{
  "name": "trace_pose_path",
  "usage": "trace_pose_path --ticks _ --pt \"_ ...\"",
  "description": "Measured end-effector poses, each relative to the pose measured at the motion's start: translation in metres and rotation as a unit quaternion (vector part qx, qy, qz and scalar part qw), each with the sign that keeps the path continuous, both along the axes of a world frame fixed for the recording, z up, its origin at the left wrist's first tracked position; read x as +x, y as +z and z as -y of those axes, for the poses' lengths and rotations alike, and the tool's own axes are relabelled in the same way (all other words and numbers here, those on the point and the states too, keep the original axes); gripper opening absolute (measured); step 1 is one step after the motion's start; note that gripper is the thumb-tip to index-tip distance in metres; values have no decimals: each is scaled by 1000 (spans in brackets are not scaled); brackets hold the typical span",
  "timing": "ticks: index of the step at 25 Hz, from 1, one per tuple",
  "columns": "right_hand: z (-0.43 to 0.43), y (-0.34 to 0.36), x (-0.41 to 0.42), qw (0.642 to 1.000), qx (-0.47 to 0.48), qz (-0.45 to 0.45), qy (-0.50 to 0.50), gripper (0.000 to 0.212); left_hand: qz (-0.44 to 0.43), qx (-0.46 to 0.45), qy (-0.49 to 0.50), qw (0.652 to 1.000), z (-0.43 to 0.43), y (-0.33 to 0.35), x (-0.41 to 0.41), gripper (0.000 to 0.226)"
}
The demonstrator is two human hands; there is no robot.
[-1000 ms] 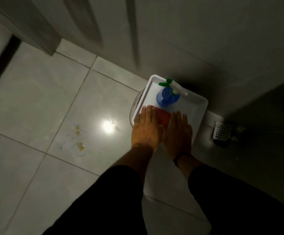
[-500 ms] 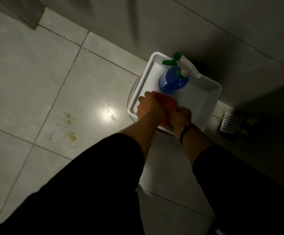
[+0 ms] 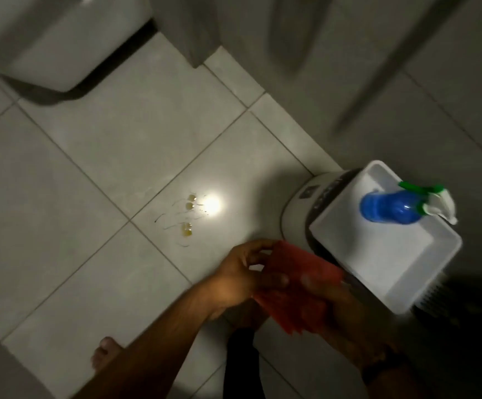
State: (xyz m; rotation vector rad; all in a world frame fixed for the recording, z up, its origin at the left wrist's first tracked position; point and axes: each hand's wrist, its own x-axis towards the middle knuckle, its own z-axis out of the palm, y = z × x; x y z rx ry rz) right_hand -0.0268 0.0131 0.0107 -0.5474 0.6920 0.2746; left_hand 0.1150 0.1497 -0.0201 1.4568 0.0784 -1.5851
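Both my hands hold a red cloth (image 3: 297,286) in the air, low in the frame and just left of a white tray (image 3: 423,269). My left hand (image 3: 242,272) grips its left edge with fingers curled over it. My right hand (image 3: 329,298) holds the cloth from below, thumb on top. A blue spray bottle (image 3: 389,210) with a green and white trigger head lies in the tray's far end. Yellowish drops and smears (image 3: 188,217) mark the pale floor tile left of the tray.
The tray rests on a round white appliance (image 3: 300,203) standing on the tiled floor. A toilet base (image 3: 70,44) is at the upper left, a floor drain grate (image 3: 435,295) at the right. My bare foot (image 3: 104,355) shows at the bottom left. A light glare (image 3: 212,204) sits by the stain.
My hands closed on the red cloth in the tray and lifted it out toward me. The view swung left, so the tray now sits at the right and the stain nearer the middle.
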Motion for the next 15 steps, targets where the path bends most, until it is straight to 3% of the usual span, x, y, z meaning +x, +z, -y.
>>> trace_pose_path --ticks 3,5,8,11,13,15 --pt "-54 -31 60 988 -102 -63 97 50 28 32 55 998 -68 -32 37 63" --pt "-87 -72 91 970 -143 -167 100 55 39 36 105 993 -110 -70 63 65" --pt "-117 -130 137 963 -180 -186 67 54 155 107 118 975 -169 -144 92 69" --pt "-127 -204 181 933 -310 -159 86 58 328 300 -12 896 -247 -234 103 77" --pt "-121 -250 210 882 -435 -137 118 53 417 357 -83 832 -286 -288 101 78" --pt "-112 -294 240 809 -562 -116 131 46 494 369 -89 782 -305 -334 98 76"
